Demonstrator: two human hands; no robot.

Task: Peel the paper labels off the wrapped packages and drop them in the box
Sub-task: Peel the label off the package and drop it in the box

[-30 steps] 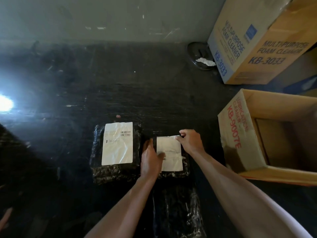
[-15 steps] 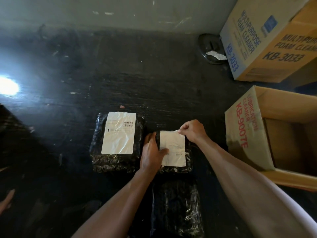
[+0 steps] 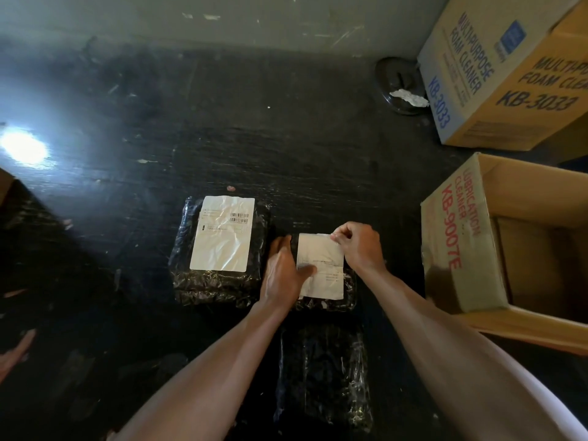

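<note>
Black scuffed floor (image 3: 286, 138), grey wall (image 3: 222, 17), open cardboard box (image 3: 458, 237)

You are looking down at a dark, scuffed floor (image 3: 286, 148) flecked with pale marks and bits of debris. A grey wall (image 3: 222, 17) with scratches runs along its far edge. A bright glare (image 3: 24, 148) reflects off the floor at your left. A dark round dish (image 3: 397, 87) holding crumpled white paper (image 3: 409, 97) sits by the wall.

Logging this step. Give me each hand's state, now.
Left hand: open, flat on the small package.
Right hand: grip pinched shut on the label corner.
</note>
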